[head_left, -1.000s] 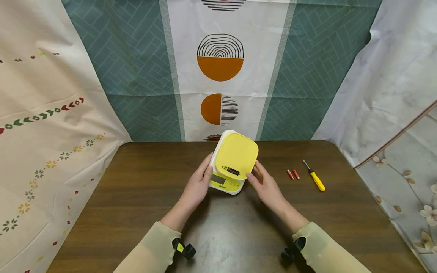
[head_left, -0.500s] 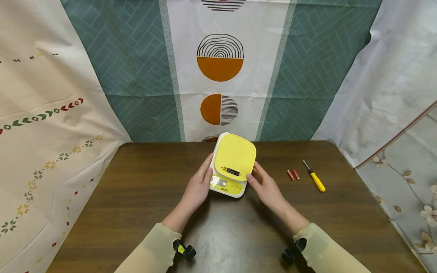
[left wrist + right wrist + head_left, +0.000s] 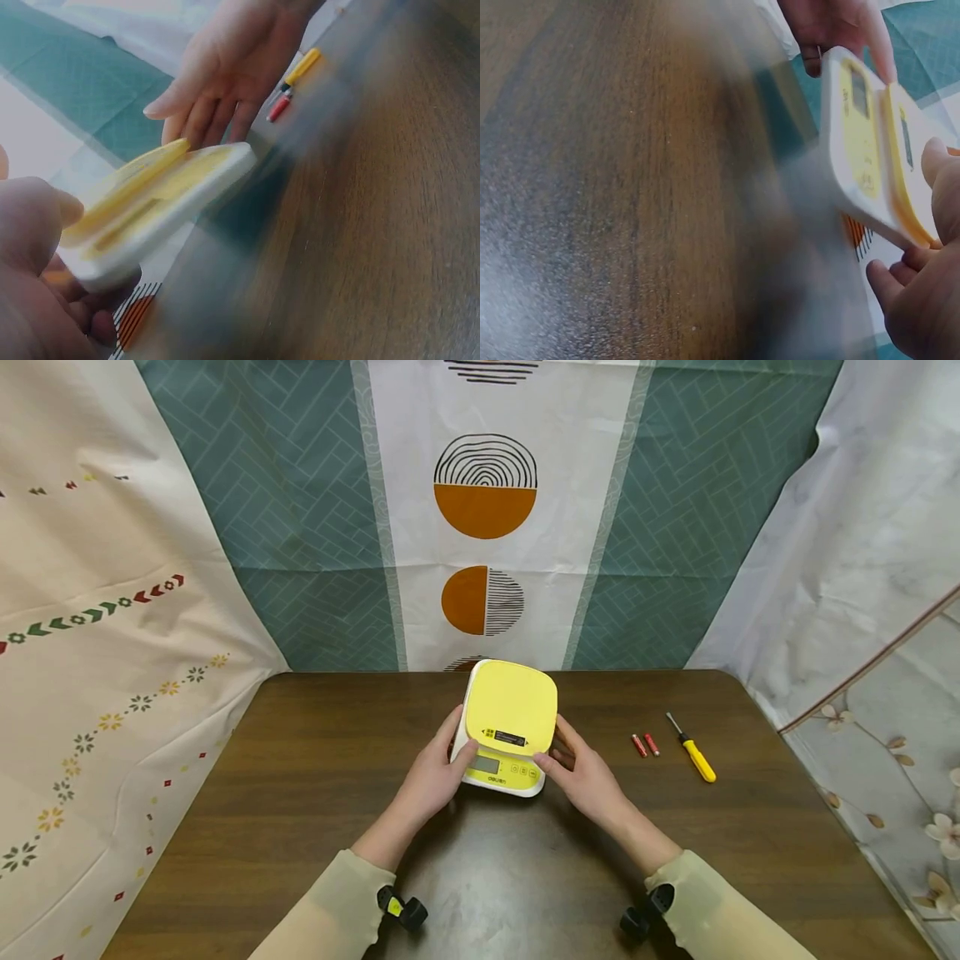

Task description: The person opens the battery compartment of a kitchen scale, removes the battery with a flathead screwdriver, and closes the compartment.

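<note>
A yellow and white kitchen scale [image 3: 512, 706] is held above the table at the middle of the head view, slightly tilted. Its small grey display and buttons face the person. My left hand [image 3: 431, 781] grips the scale's left side, thumb on top and fingers underneath, as the left wrist view also shows. At the opposite side my right hand [image 3: 592, 781] holds the scale, its thumb at the edge of the yellow platform [image 3: 907, 150] and other fingers low at the side. The scale's underside is hidden.
To the right on the brown wooden table [image 3: 315, 827] lie two small red batteries, a left one [image 3: 639, 745] and a right one [image 3: 652, 744]. Beside them is a screwdriver [image 3: 697, 758] with a yellow handle. Patterned cloths hang behind and at both sides.
Both hands have turned the scale a little, so it sits straighter towards the person and slightly lower and further left. The batteries and screwdriver have stayed put.
</note>
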The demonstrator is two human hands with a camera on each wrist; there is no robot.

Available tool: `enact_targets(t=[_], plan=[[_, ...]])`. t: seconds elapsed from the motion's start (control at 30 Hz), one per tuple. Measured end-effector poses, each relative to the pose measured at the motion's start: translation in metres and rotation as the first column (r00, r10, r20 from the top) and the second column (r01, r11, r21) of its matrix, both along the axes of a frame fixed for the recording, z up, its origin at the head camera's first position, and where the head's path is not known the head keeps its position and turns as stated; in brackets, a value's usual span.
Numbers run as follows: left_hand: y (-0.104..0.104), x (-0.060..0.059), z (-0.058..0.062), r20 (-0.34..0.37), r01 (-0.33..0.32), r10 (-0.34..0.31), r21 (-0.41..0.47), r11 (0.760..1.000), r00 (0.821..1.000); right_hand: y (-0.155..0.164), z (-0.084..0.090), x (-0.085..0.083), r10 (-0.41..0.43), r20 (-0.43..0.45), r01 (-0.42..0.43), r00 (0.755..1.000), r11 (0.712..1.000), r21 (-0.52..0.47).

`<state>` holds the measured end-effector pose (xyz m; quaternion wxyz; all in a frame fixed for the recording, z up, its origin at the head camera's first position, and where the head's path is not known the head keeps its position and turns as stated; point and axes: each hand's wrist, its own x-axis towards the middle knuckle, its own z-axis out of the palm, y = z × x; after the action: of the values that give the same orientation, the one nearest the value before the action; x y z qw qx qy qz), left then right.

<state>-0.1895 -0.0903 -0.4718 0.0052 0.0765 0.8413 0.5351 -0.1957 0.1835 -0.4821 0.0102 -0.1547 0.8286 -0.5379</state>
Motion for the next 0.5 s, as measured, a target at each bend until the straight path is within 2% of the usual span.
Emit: enact_targets(t=[0.23, 0.5], plan=[[-0.0004, 0.0003, -0.0025, 0.009, -0.028, 0.029, -0.055, 0.998, 1.0, -0.0011, 0.0012, 0.0006, -0.028, 0.061, 0.024, 0.998, 0.998, 0.056], [0.0011, -0.0001, -0.0059, 0.027, -0.057, 0.06, -0.108, 0.993, 0.998, -0.003, 0.0008, -0.0006, -0.048, 0.087, 0.037, 0.995, 0.992, 0.119]])
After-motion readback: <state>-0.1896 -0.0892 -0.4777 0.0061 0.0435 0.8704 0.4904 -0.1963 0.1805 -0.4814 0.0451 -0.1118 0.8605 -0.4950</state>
